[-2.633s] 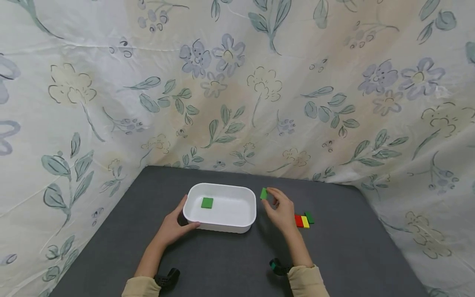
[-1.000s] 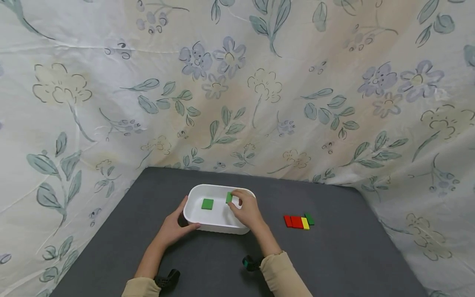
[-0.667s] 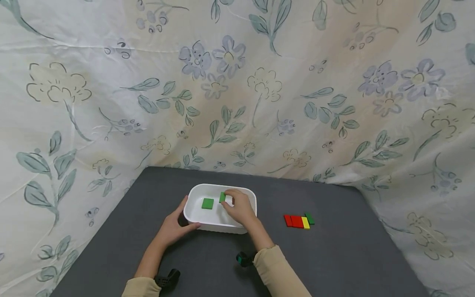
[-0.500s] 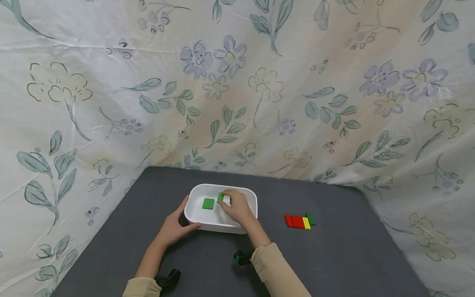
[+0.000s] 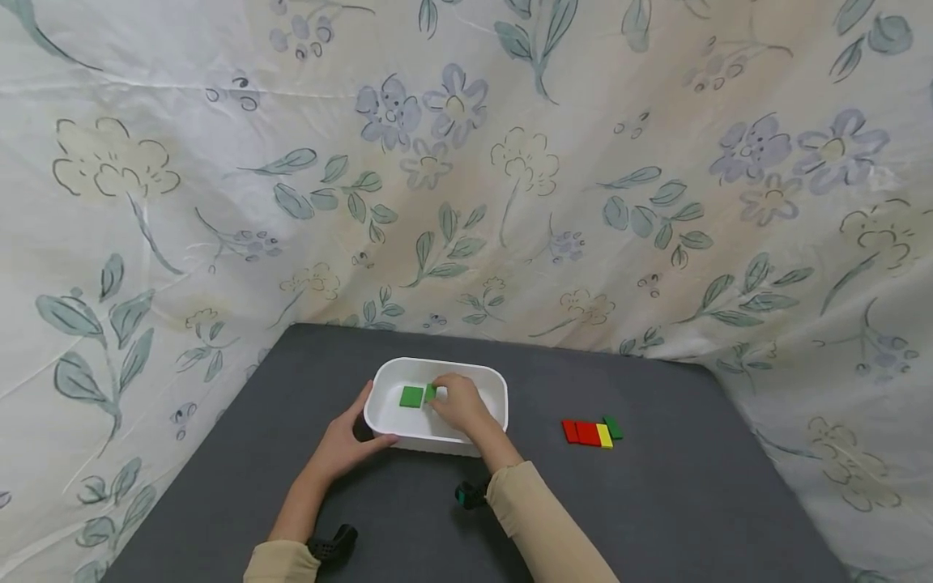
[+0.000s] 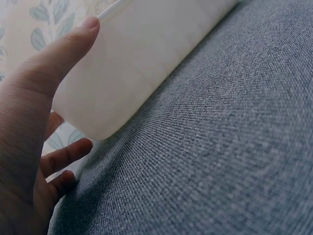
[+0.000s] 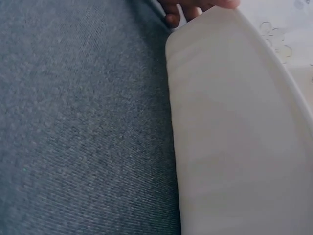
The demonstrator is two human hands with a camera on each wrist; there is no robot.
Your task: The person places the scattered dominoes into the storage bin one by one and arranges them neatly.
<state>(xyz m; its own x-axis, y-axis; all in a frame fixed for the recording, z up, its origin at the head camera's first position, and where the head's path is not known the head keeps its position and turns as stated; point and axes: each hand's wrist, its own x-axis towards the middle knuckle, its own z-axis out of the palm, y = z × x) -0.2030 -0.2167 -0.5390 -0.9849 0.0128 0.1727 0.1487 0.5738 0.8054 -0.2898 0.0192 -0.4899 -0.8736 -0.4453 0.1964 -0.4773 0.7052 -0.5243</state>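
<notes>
A white rectangular plastic container (image 5: 452, 444) stands on the grey cloth. My left hand (image 5: 338, 449) holds its left end, the thumb at the front rim and the fingers round the side; the left wrist view shows the thumb (image 6: 73, 49) on the rim. Inside the container one green square tile (image 5: 411, 397) lies flat on the bottom. Just right of it, my right hand (image 5: 459, 403) pinches a second green tile (image 5: 430, 393) between thumb and fingers, low in the container. That tile is partly covered by the fingers. In the right wrist view the container wall hides the right hand.
To the right on the grey table (image 5: 656, 502) lie two red tiles (image 5: 589, 433), a yellow tile (image 5: 605, 436) and a dark green tile (image 5: 613, 427), close together. A floral cloth (image 5: 510, 162) hangs behind and at both sides.
My right hand has carried the green tile leftward from beside the container, over its rim and down next to the flat tile. The left hand has kept its hold.
</notes>
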